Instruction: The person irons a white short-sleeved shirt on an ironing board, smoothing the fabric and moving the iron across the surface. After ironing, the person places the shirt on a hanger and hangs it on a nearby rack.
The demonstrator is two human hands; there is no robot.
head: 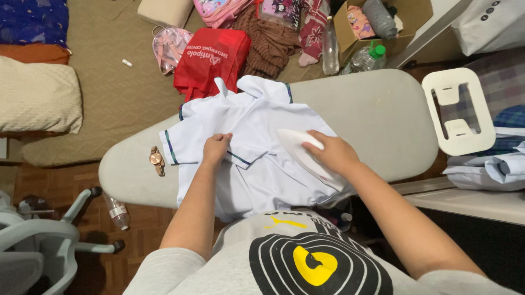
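While the white iron [300, 152] is gripped by the right hand [332, 153], fingers wrapped around its handle, the white shirt [256, 165] beneath is pinched by the left hand's [216, 149] fingers.

Brown wood floor [52, 184] below. Tan rug [113, 84] on it. Grey chair [26, 244] at bottom left. Cream blanket [31, 96] and blue blanket [26, 11] at left. Red bag [210, 61], pink backpack [167, 45], brown box [407, 13] near top. Clear bottle [118, 211] on floor. White shelf [481, 201] at right.
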